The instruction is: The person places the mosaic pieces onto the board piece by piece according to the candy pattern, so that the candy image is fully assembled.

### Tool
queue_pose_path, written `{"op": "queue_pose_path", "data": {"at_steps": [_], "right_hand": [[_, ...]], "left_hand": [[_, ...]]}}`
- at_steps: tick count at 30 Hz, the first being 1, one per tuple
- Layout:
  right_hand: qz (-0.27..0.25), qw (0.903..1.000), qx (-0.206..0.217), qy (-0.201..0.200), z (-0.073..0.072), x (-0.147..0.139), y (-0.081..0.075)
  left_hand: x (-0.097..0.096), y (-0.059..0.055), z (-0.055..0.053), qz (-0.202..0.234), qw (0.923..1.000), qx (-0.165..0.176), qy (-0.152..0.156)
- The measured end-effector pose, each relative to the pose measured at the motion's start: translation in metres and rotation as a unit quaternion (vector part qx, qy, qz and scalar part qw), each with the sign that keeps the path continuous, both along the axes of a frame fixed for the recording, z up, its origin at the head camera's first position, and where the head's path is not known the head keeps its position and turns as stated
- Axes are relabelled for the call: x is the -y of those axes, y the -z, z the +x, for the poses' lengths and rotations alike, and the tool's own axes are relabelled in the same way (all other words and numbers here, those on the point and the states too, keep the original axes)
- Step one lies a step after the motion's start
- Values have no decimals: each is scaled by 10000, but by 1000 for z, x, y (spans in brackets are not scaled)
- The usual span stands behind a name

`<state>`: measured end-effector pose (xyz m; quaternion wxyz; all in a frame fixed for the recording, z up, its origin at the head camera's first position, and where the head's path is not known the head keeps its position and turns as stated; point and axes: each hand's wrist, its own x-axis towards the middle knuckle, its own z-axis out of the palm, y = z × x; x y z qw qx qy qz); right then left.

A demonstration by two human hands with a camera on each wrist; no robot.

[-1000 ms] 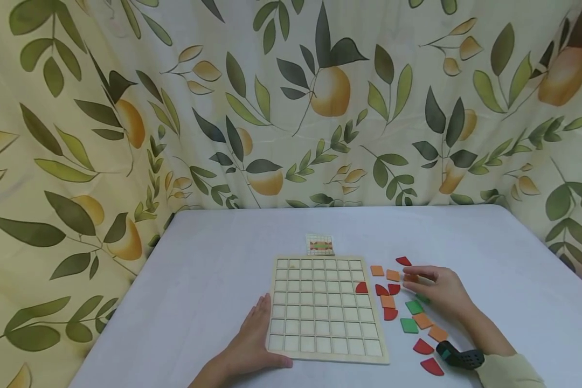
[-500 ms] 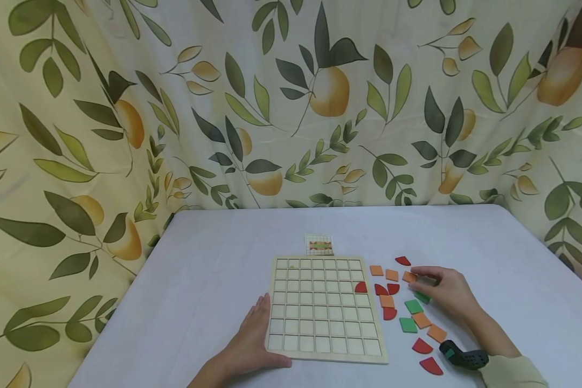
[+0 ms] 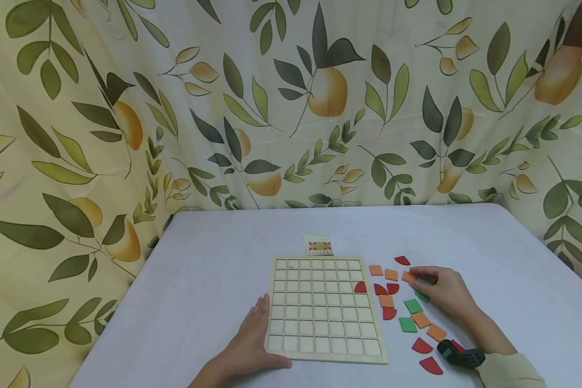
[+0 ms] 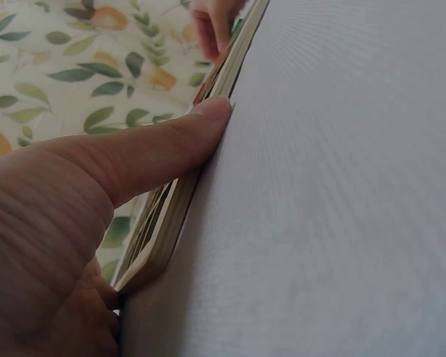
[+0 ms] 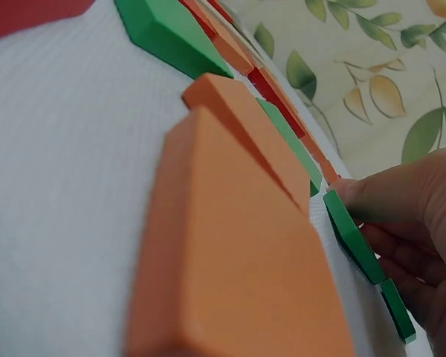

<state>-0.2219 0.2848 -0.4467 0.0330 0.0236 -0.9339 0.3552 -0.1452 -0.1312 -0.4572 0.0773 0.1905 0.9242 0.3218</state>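
Observation:
My left hand [image 3: 252,342] rests at the near left corner of a pale wooden grid board [image 3: 324,312]. Its fingers lie along the left side, and in the left wrist view the thumb [image 4: 171,141] presses on the board's edge. A red quarter-circle tile [image 3: 360,287] sits in a cell at the right side. Beyond the board, my right hand [image 3: 446,291] pinches the near right side of an orange square tile [image 3: 409,276] between thumb and fingertips; the tile is partly hidden. Green tiles [image 5: 353,236] lie close under that hand.
Loose orange, red and green [image 3: 408,324] tiles lie several together right of the board. A small pattern card [image 3: 318,245] lies behind its far edge. My right wrist wears a dark band [image 3: 459,355], over a red tile. A leaf-and-fruit patterned curtain [image 3: 291,108] hangs behind the white table [image 3: 223,258].
My right hand's fingertips have drawn back a little to the right, so the orange square tile beneath them shows. My left hand and the board have not moved.

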Motion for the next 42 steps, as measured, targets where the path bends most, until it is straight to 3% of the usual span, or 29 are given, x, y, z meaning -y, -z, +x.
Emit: {"op": "queue_pose_path", "data": {"at_steps": [12, 20, 29, 34, 42], "right_hand": [[-130, 9999, 78, -29, 0, -1, -3], [-347, 9990, 268, 7, 3, 11, -11], [-602, 9969, 462, -226, 8, 27, -16], [-749, 9957, 347, -412, 11, 37, -17], [-478, 9967, 168, -640, 14, 48, -15]], "left_hand": [[-1, -1, 1, 44, 10000, 39, 4], [1, -2, 0, 81, 9999, 145, -44], [0, 0, 1, 133, 9998, 170, -56], [0, 1, 1, 95, 9998, 153, -68], [0, 1, 1, 76, 9998, 136, -90]]}}
